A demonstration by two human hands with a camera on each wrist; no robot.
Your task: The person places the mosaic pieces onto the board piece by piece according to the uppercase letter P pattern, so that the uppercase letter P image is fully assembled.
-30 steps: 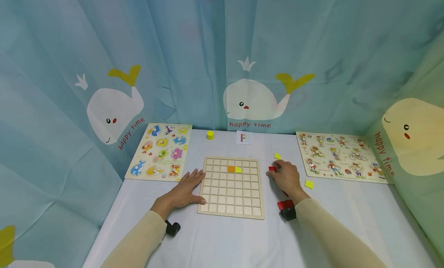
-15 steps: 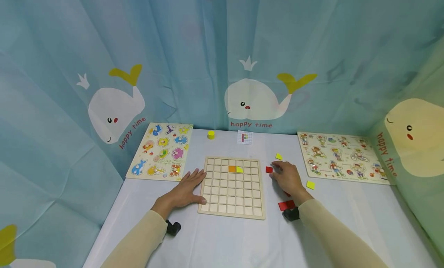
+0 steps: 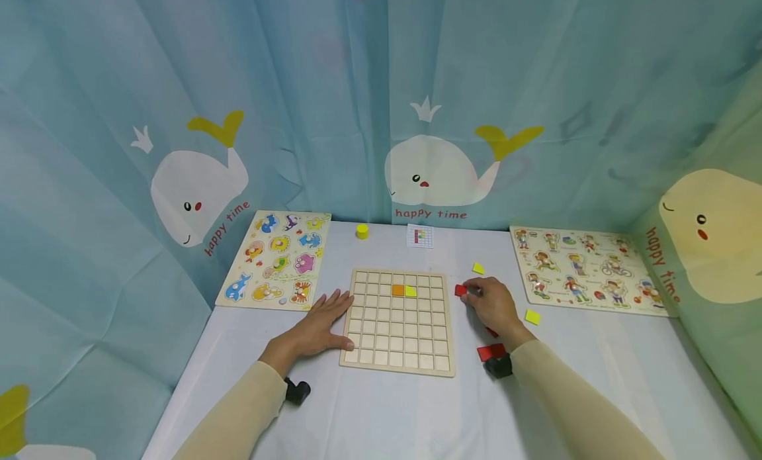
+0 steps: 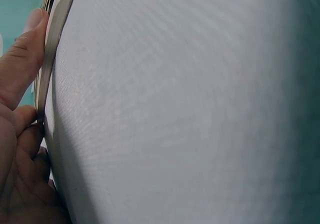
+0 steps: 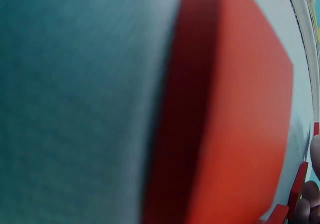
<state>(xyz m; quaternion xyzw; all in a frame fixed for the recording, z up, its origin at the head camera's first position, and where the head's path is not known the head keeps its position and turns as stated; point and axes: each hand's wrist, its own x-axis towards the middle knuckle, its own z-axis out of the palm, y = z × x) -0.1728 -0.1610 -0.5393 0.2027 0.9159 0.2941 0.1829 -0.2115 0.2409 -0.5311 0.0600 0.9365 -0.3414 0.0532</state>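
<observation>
A wooden grid board [image 3: 397, 372] lies mid-table, with an orange square tile [image 3: 398, 290] and a yellow tile [image 3: 411, 291] in neighbouring cells. Along its left edge rests my left hand [image 3: 318, 324], fingers spread and thumb on the rim; the left wrist view shows the thumb [image 4: 22, 59] against the board's side. Right of the board, my right hand [image 3: 495, 308] pinches a small red square tile [image 3: 461, 290] between thumb and fingertips. More red tiles [image 3: 491, 352] lie under and near that wrist, one large and close in the right wrist view.
Yellow tiles [image 3: 532, 317] lie right of the right hand and beyond it. At the back are a yellow cylinder [image 3: 362, 231] and a printed pattern card [image 3: 420, 236]. An animal puzzle [image 3: 274, 261] stands left, a sports-figure puzzle [image 3: 586, 268] right. Curtains enclose the table.
The right fingertips, half a second ago just beside the red tile, now pinch it, and it looks slightly tilted. The left hand and the board have stayed put.
</observation>
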